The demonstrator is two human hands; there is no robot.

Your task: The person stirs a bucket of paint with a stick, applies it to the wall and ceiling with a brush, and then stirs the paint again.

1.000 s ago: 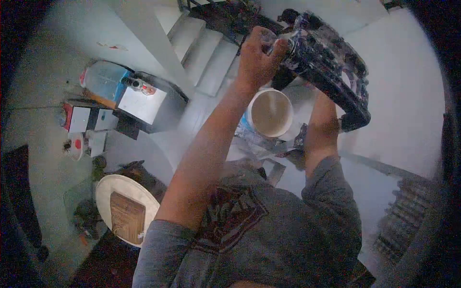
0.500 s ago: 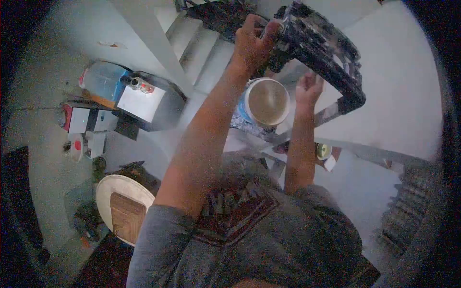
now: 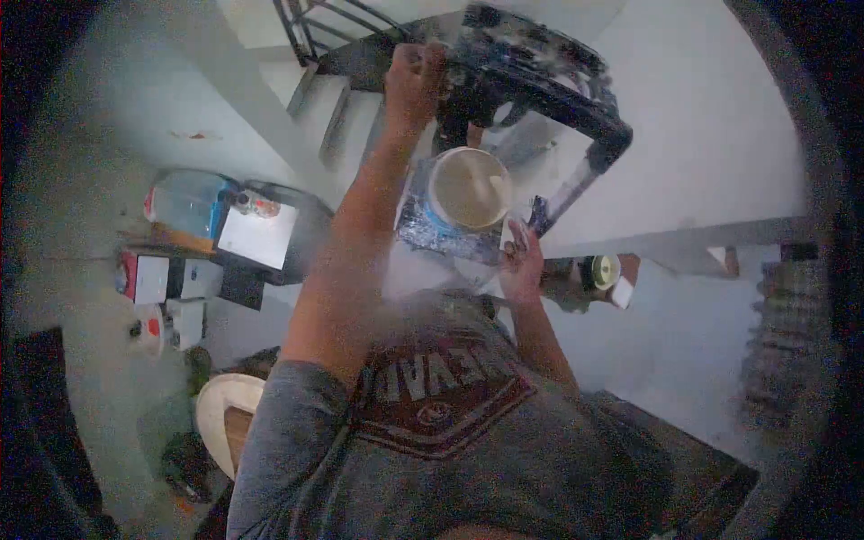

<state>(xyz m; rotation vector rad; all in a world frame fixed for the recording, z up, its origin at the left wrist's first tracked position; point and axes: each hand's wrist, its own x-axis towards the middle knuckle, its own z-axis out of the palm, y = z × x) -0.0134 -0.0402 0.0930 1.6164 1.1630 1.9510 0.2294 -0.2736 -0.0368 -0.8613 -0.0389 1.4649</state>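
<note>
A paint-spattered dark stepladder (image 3: 540, 76) stands in front of me, its upper frame rising past a platform. On the spattered platform sits a white and blue bucket (image 3: 470, 187) with a pale greyish material inside. My left hand (image 3: 414, 85) is closed around the left side of the ladder's upper frame. Lower down, my right hand (image 3: 522, 265) is at the right edge of the platform, beside the bucket, with its fingers bent around the ladder's edge. What lies under those fingers is blurred.
Stairs (image 3: 328, 117) with a dark railing (image 3: 337, 22) rise behind the ladder on the left. Left of me are a blue-clear container (image 3: 191, 207), a white-topped box (image 3: 256, 236) and a round pale stool (image 3: 220, 405). A green round object (image 3: 605, 270) lies to the right.
My right hand has come down from beside the ladder's rail to the platform edge near the bucket. My left hand keeps its hold on the frame. The view has shifted.
</note>
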